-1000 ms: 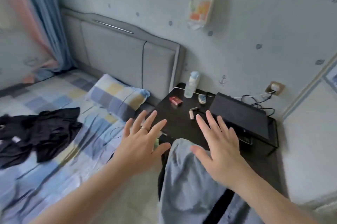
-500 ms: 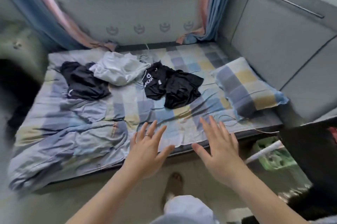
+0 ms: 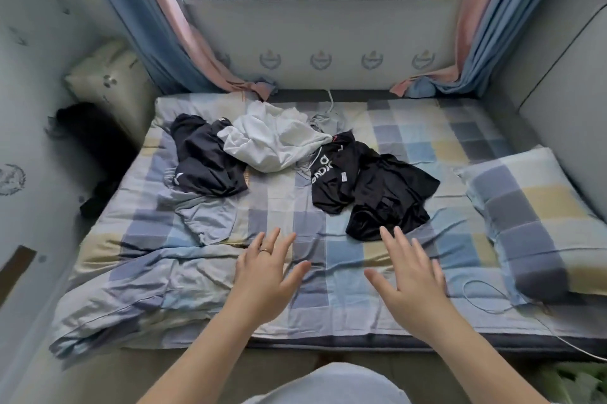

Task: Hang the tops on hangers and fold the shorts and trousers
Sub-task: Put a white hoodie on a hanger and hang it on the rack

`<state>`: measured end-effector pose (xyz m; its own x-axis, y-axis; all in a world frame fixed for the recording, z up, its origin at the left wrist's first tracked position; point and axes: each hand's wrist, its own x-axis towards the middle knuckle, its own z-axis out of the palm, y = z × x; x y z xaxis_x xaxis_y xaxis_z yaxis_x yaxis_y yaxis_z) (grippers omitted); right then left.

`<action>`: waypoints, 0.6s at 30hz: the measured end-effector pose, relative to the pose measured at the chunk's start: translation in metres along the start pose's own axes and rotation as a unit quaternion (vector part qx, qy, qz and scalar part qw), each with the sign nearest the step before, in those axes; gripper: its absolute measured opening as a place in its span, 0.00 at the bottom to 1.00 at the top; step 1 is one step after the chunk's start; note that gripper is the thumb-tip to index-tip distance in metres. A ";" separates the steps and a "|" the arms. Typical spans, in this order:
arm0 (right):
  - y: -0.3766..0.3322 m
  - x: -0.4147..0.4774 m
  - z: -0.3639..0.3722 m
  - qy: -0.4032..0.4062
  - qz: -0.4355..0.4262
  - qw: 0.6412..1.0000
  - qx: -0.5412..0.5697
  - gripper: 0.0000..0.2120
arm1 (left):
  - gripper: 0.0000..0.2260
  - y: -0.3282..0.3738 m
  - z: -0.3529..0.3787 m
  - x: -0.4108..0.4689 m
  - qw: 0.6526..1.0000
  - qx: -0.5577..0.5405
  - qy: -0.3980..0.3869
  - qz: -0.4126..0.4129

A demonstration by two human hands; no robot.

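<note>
Two bare hands hover over the near side of the bed and hold nothing. The left hand [image 3: 262, 275], with a ring [image 3: 264, 251] on one finger, and the right hand [image 3: 410, 275] are both palm down with straight, spread fingers, apart from each other above the checked sheet [image 3: 427, 127].

Just beyond the right hand's fingertips lies a crumpled black heap [image 3: 387, 200], part of it bearing white lettering. A white garment [image 3: 272, 141] is bunched behind it toward the window and overlaps a dark garment [image 3: 203, 160] on the left. I cannot tell from the heaps which are tops, shorts or trousers.

All look thin, light and limp, so they will probably sag and slide. I judge it best to pinch a hem, waistband or shoulder seam and shake each piece open, not to grab its middle. No hanger is in view.

The bare stretch of sheet between hands and heaps looks the best room for folding. A rumpled quilt [image 3: 131, 288] crowds the near left and a pillow [image 3: 532, 216] fills the right. A white cable [image 3: 486, 301] loops beside the pillow and could snag. The wall [image 3: 328, 42] and curtains [image 3: 170, 42] close the far edge.
</note>
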<state>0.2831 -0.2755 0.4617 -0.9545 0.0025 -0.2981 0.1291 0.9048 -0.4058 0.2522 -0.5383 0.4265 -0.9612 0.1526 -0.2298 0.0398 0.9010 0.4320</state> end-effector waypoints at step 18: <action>-0.040 0.211 0.023 0.009 -0.015 0.998 -0.055 0.35 | 0.31 -0.065 -0.012 0.223 0.999 0.031 -0.030 -0.013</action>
<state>0.0831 -0.3211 0.3952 -0.9621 -0.0187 -0.2720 0.0713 0.9457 -0.3171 0.0316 -0.5681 0.3576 -0.9442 0.1509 -0.2928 0.0333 0.9281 0.3708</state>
